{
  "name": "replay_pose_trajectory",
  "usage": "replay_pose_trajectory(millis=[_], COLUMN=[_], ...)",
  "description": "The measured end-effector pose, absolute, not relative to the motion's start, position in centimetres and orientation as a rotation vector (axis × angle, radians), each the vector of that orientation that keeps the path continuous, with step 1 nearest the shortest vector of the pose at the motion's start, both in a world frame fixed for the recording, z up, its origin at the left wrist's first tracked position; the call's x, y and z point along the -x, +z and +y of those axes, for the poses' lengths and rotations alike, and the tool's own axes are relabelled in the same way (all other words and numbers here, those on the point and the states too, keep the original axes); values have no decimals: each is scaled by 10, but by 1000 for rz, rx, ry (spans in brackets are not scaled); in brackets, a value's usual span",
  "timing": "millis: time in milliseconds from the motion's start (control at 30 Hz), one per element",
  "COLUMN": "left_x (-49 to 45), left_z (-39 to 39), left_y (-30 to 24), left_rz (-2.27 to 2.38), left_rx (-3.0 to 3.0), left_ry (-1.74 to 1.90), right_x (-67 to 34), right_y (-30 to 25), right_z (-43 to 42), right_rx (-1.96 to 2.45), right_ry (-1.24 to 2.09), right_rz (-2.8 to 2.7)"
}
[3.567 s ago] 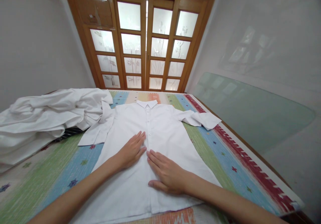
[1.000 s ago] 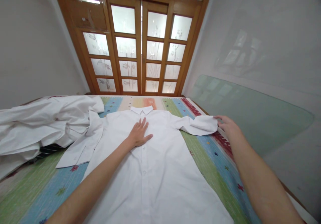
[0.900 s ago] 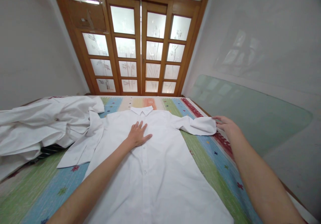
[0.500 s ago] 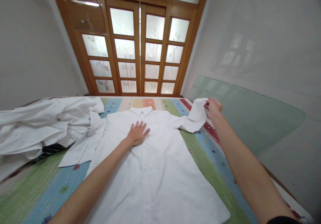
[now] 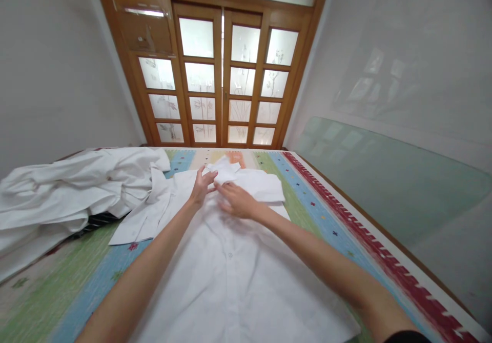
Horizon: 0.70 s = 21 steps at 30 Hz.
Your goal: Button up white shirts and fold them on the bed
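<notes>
Nearest the camera, the hem of a white shirt (image 5: pixel 230 276) spreads flat, front up with its buttons showing, over a striped sheet (image 5: pixel 73 291) of green, blue and red bands. Both bare forearms reach out over the shirt toward its upper chest. The right hand (image 5: pixel 237 203) lies palm down on the cloth there, its grip wide, with the fingers spread and flat just below the edge of the folded sleeve (image 5: pixel 263 186). That sleeve lies doubled across the chest. Just beside it, the left hand (image 5: pixel 200 185) rests on the shirt with its fingertips at the bunched cloth by the collar (image 5: pixel 226 167). Whether its grip pinches that cloth or only touches it cannot be told. The two hands are close together, almost touching, both on the upper part of the shirt. The other sleeve (image 5: pixel 140 220) stretches out flat to the left on the sheet. It runs toward a heap of white clothes (image 5: pixel 73 189), with a dark striped cloth (image 5: pixel 98 221) peeping from under the heap's near edge. The heap touches the left shoulder of the shirt. To the right, a leaning pane of glass (image 5: pixel 384 174) stands against the wall, well apart from the shirt. Farthest off, a wooden door (image 5: pixel 222 76) with frosted panes closes the far end.
</notes>
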<state>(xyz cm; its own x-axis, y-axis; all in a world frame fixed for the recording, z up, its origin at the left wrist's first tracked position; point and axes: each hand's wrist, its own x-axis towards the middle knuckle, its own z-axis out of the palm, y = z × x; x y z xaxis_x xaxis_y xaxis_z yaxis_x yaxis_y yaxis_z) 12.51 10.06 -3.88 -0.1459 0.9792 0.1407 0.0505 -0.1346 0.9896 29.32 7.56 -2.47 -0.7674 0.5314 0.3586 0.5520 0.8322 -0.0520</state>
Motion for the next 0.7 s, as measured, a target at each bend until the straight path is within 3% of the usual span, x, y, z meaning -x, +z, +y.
replay_pose_trajectory(millis=[200, 367, 700], left_x=[-104, -93, -56], left_z=[100, 101, 97], left_y=[-69, -71, -64], left_rz=[1781, 1859, 2094], left_rx=[-1322, -1316, -1107], left_ry=[1241, 1320, 1391], right_x=[-279, -297, -378], right_y=[-70, -72, -65], right_z=[53, 60, 79], right_rx=[748, 736, 1171], right_ry=[-133, -198, -390], right_rz=[-2866, -2857, -2763])
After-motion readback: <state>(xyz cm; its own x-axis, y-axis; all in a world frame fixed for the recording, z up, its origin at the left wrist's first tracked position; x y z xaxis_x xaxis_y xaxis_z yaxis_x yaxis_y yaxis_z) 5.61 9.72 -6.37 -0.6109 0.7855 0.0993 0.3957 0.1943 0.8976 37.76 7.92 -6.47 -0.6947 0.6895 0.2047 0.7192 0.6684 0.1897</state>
